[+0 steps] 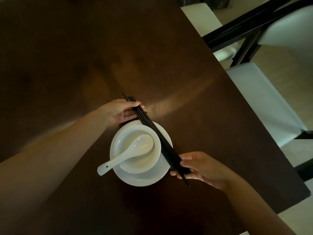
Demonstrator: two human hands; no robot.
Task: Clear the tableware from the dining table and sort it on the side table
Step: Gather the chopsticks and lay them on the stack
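Observation:
A bundle of several black chopsticks (157,134) runs diagonally over the right rim of a white plate (144,179). My left hand (118,111) grips the bundle's far end and my right hand (201,168) grips its near end. On the plate stands a white bowl (135,164), and a white ceramic spoon (128,152) lies in the bowl with its handle sticking out to the lower left. Plate and bowl rest on the dark brown dining table (84,56).
The table's right edge (237,92) runs diagonally from top centre to lower right. Beyond it stand white-cushioned chairs with black frames (264,102), one further back (288,22). Pale floor shows at the right.

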